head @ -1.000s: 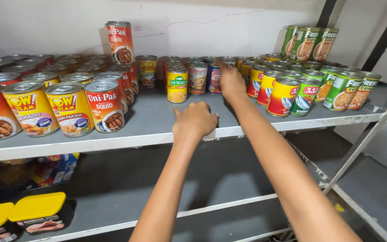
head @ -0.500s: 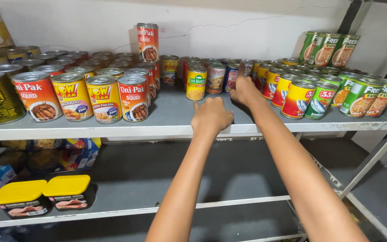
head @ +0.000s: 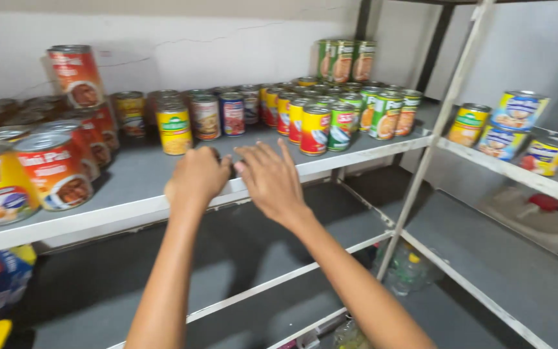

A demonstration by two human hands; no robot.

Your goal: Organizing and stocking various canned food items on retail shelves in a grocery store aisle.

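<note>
Both hands at front edge of grey shelf [head: 130,178]: left hand [head: 196,178] curled loosely, knuckles up, nothing visibly gripped; right hand [head: 271,181] open, fingers spread, empty, just beside it. Yellow can [head: 174,129] stands upright just beyond left hand, not touched; red-yellow can [head: 315,129] beyond right; stacked green cans [head: 345,60] against back wall

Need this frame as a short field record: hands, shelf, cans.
left hand: closed loosely, at the shelf's front edge, holds nothing visible
right hand: open, fingers spread, over the front edge, empty
shelf: grey with white metal frame
nearest can: yellow with green label, upright, behind the hands, untouched
stacked can: red, atop the left cans
side shelf: yellow and blue cans
</note>
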